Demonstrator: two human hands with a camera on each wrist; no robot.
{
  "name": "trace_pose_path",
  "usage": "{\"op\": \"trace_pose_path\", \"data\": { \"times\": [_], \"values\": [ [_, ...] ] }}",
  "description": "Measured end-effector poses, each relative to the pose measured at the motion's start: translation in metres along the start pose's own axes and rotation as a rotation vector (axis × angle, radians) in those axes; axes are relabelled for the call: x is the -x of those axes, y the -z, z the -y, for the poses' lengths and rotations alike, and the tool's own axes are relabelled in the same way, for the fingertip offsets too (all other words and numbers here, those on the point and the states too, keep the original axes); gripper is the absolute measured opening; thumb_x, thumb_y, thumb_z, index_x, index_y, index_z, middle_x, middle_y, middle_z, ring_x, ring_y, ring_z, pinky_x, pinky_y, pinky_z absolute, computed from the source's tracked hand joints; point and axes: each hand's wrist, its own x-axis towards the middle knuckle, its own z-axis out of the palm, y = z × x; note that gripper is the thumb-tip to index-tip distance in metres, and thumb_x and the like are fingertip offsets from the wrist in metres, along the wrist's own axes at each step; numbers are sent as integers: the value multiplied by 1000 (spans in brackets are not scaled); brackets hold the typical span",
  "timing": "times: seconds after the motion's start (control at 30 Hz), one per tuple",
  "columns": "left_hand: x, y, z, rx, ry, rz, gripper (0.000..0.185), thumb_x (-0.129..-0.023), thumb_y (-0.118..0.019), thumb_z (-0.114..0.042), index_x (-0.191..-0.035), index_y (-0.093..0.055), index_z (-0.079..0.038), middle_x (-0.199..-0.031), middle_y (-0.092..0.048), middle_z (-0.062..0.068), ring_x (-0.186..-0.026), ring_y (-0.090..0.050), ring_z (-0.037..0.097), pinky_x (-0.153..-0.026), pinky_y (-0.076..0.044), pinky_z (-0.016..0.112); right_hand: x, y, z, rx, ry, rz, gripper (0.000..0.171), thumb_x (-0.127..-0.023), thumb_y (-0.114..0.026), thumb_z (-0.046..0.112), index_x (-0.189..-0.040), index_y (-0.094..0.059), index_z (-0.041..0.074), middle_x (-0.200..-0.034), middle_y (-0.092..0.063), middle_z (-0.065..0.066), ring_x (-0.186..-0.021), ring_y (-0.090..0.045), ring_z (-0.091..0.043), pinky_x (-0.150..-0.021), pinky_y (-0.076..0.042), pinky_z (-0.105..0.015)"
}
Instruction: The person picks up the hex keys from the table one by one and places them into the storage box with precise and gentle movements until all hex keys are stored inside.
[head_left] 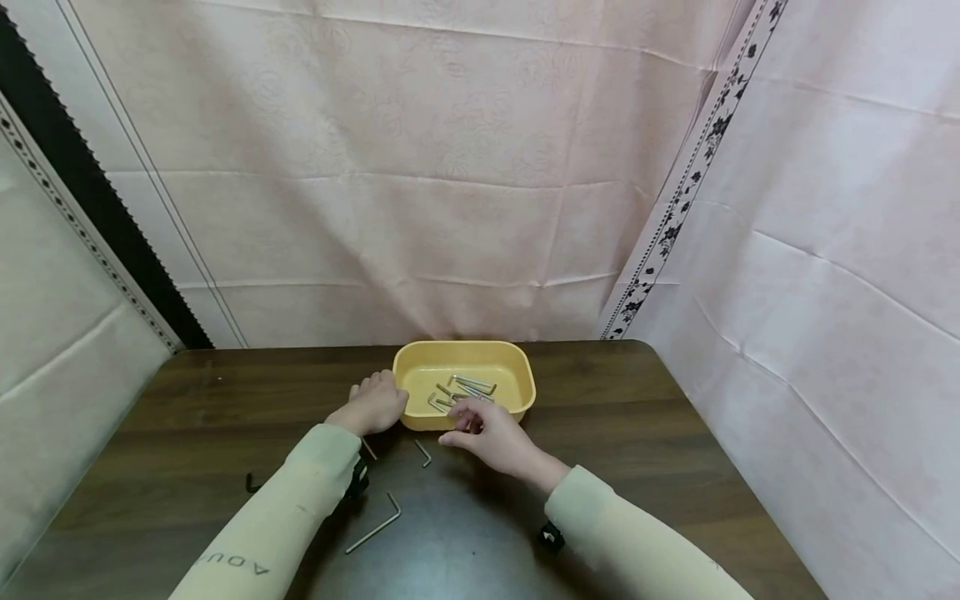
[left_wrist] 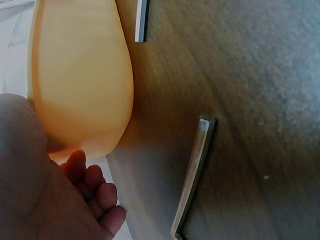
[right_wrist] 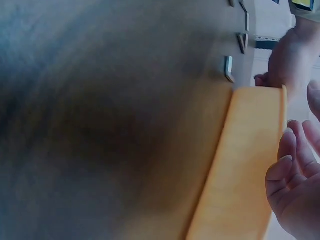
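1. Nearest on the dark wood-grain table (head_left: pixel 637 433) lies a long L-shaped hex key (head_left: pixel 373 525) of bare grey metal, between the two cream sleeves and touching neither.
2. At the near left, a small black hex key (head_left: pixel 251 483) lies beside the left sleeve, partly hidden by it.
3. A short silver hex key (head_left: pixel 424 452) lies between the hands, just short of the tray. A further thin key (head_left: pixel 369 448) shows at the left wrist, largely covered by it.
4. The right hand (head_left: pixel 491 433) rests at the near right edge of the yellow tray (head_left: pixel 525 383). Its fingers are loosely curled; the right wrist view shows the fingertips (right_wrist: pixel 287 150) bent beside the tray wall with nothing between them. The head view is too small to rule out a pinch at the rim.
5. The left hand (head_left: pixel 375 404) sits against the tray's near left corner. The left wrist view shows the palm and curled fingers (left_wrist: pixel 95 192) pressed to the smooth, rounded plastic wall (left_wrist: pixel 80 75). Whether it grips or merely rests I cannot tell.
6. The tray is a shallow, round-cornered plastic basin at the table's far centre. Inside lie several silver hex keys (head_left: pixel 472 385), overlapping.
7. Farthest, creased pink embossed cloth (head_left: pixel 450 167) hangs behind and to the right.
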Motion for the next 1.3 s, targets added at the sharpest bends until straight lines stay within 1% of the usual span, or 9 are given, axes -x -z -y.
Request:
{"op": "trace_pose_path", "data": {
  "times": [0.1, 0.3, 0.63, 0.77, 1.0, 1.17, 1.3],
  "values": [
    [-1, 0, 1, 4, -2, -5, 34, -98, -39, -28, -114, -47, 1, -101, -47, 13, -93, -45, 31, -86, -32, 49, 1, -7, -3, 11, -17, 33, 38, -83, -76, 34, -108, -66, 7, -85, -62, 8, -75, -57, -10, -67, -48, -27],
    [-1, -1, 1, 7, -2, -8, 34, -98, -38, -28, -113, -46, 2, -101, -47, 14, -93, -44, 32, -86, -32, 50, 5, -23, -8, 35, -46, 73, 32, -83, -76, 35, -103, -67, 11, -82, -61, 11, -73, -56, -6, -66, -48, -25],
    [-2, -3, 2, -1, 0, -13, 37, -98, -38, -28, -116, -46, 3, -103, -47, 15, -96, -45, 33, -87, -32, 51, 2, -40, -9, 81, -86, 56, 25, -82, -77, 33, -97, -68, 14, -82, -60, 11, -74, -55, -3, -68, -47, -23],
    [-2, -3, 3, -2, -4, -13, 38, -98, -38, -29, -117, -46, 3, -103, -47, 15, -96, -45, 34, -87, -32, 51, 0, -47, -7, 122, -119, 55, 23, -82, -77, 33, -95, -69, 15, -82, -60, 9, -75, -56, -5, -69, -46, -24],
    [-1, -1, 3, -3, -6, -4, 37, -98, -38, -29, -117, -46, 2, -104, -47, 14, -96, -45, 32, -88, -32, 51, -3, -56, -1, 204, -176, 53, 27, -80, -79, 34, -94, -69, 14, -84, -62, 6, -78, -58, -9, -70, -47, -27],
    [-1, -1, 3, 1, -7, -2, 36, -98, -37, -29, -115, -46, 1, -102, -47, 14, -94, -44, 32, -86, -31, 49, -5, -58, 4, 274, -185, 64, 23, -81, -78, 32, -90, -68, 14, -83, -59, 6, -74, -54, -6, -67, -45, -27],
    [-1, -1, 3, -2, -6, -1, 35, -98, -37, -28, -114, -46, 2, -100, -46, 14, -92, -44, 32, -84, -32, 49, -3, -58, 6, 319, -168, 85, 17, -83, -77, 29, -86, -66, 17, -80, -56, 7, -70, -51, -5, -63, -43, -25]
  ]
}}
